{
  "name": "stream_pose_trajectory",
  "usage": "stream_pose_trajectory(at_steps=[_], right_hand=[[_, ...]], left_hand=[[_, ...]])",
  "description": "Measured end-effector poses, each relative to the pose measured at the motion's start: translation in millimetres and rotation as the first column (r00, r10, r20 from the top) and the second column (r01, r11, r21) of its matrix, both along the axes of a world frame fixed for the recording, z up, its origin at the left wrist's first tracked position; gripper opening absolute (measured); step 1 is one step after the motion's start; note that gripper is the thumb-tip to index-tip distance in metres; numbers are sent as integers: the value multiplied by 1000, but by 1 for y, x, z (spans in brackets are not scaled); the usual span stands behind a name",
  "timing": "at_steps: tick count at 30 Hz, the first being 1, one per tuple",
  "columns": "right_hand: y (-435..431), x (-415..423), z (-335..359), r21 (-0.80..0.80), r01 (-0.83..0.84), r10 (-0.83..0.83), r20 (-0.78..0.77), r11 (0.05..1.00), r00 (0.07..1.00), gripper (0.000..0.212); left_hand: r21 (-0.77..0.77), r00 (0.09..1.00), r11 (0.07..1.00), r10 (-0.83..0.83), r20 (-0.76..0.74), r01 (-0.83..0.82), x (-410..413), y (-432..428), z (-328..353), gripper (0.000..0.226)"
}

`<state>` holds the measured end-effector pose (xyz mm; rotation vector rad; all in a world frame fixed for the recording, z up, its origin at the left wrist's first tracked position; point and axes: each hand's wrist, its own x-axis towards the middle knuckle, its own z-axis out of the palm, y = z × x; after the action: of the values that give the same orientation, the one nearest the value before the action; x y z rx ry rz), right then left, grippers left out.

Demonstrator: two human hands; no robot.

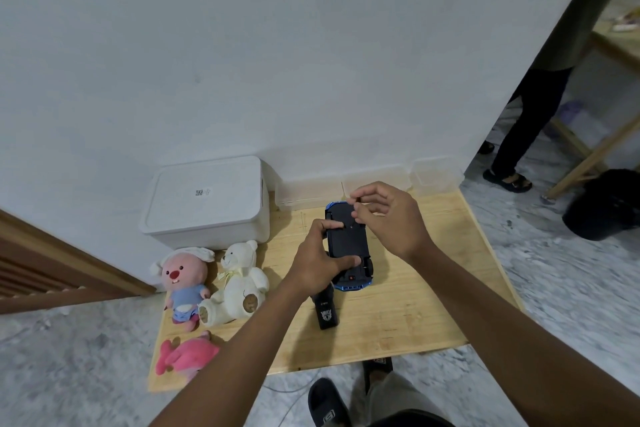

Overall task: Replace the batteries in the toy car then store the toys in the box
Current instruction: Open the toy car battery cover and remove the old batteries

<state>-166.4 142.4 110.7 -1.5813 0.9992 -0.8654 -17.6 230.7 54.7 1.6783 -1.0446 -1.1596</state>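
Note:
A blue toy car [348, 243] is held upside down above the wooden table [415, 305], its black underside facing me. My left hand [317, 262] grips the car's left side, thumb across the underside near the rear. My right hand [388, 218] hovers over the car's far end with thumb and fingers pinched together; whether something small is between them is too small to tell. A black remote-like object [325, 310] lies on the table just under my left wrist. A white lidded box [207, 201] stands shut at the back left.
Three plush toys lie at the table's left: a pink-faced one [183, 282], a white bear [237, 282] and a pink one [185, 354]. Clear plastic containers [311, 192] line the wall. Another person's legs [516, 135] and a dark bin [606, 204] are on the right.

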Motion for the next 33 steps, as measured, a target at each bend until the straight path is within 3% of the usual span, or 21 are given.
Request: stream_pose_trajectory(at_steps=[5,9,13,18,21,33], right_hand=[[0,-1,1,-10,86,-85,27,996,996,6],[2,-4,-1,-78,67,-69,-18,995,997,20],[4,-6,-1,-83,82,-84,-19,993,996,6],[3,-7,-2,-53,61,-60,26,997,998,17],[3,-9,-3,-67,74,-76,-28,995,997,9],[7,-13,-5,-79,107,-108,-15,991,994,9]], left_hand=[[-10,1000,1000,2,-10,-2,-2,-4,4,67],[-8,1000,1000,-11,-8,11,-4,-5,4,68],[-8,1000,1000,-7,-13,7,-4,-6,4,68],[-9,999,999,-31,5,31,-7,-3,2,68],[-9,999,1000,-24,-22,24,-9,-2,2,67],[-6,998,1000,-25,-49,24,-15,1,-1,67]])
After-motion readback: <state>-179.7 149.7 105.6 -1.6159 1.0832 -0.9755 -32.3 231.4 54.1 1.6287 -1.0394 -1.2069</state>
